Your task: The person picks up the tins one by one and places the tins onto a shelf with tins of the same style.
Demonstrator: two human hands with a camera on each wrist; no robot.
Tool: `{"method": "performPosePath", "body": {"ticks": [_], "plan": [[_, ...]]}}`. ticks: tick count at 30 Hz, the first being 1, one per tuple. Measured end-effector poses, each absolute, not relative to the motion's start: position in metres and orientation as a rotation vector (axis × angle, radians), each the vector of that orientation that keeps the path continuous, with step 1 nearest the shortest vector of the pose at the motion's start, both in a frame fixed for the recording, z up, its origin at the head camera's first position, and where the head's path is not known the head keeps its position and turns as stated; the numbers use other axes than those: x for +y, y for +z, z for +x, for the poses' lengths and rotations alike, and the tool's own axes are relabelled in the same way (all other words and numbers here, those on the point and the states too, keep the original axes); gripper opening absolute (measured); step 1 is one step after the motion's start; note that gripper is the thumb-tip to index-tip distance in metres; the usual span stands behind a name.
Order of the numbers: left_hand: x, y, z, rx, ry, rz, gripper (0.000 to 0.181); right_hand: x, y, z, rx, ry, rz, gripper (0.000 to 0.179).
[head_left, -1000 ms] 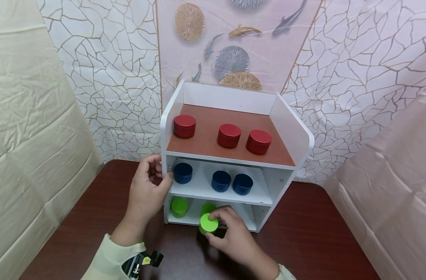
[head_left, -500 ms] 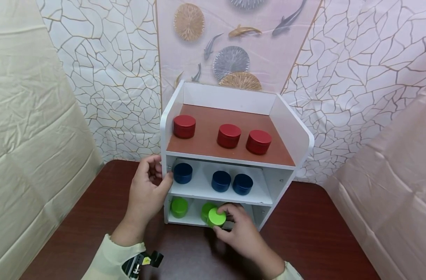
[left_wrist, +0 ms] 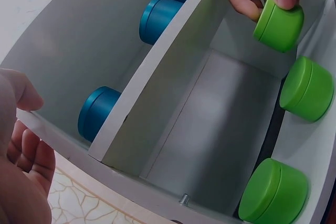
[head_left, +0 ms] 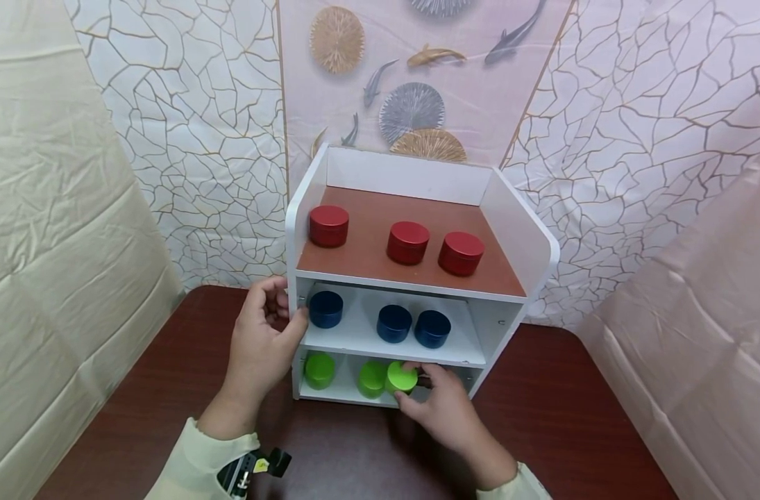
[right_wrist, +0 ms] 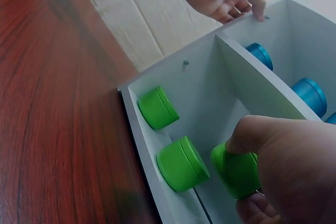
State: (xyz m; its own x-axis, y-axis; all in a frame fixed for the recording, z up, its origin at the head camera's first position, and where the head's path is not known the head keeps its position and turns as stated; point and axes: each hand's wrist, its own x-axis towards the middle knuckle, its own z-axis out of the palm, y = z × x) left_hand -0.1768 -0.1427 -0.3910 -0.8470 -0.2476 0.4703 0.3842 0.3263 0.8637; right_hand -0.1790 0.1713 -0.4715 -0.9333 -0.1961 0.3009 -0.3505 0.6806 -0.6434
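A white three-tier shelf (head_left: 411, 283) stands on the table. My left hand (head_left: 264, 340) grips the edge of its left side panel, thumb on the inner side and fingers outside. My right hand (head_left: 442, 403) pinches a round green tin (head_left: 401, 377) between thumb and fingers at the front of the bottom tier. In the left wrist view this held tin (left_wrist: 279, 24) is tilted; whether it touches the shelf floor, I cannot tell. Beside it stand a second green tin (head_left: 372, 379) and, farther left, a third green tin (head_left: 320, 371).
Three blue tins, one at the left (head_left: 326, 309), stand on the middle tier. On the brown top tier are three red tins, the middle one (head_left: 408, 243) near the front. A dark red wooden table (head_left: 542, 417) lies below, with patterned cloth (head_left: 217, 139) behind.
My right hand has carried the green tin rightward and up, from in front of the middle green tin to its right side, at the bottom tier. My left hand has stayed in place.
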Motion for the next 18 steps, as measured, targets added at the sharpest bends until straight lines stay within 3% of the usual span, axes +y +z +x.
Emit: {"method": "performPosePath", "body": {"ticks": [18], "plan": [[-0.142,-0.389,-0.176,-2.070,-1.559,-0.115,0.048,0.183,-0.477,-0.190,-2.729,1.067,0.364,0.045]]}}
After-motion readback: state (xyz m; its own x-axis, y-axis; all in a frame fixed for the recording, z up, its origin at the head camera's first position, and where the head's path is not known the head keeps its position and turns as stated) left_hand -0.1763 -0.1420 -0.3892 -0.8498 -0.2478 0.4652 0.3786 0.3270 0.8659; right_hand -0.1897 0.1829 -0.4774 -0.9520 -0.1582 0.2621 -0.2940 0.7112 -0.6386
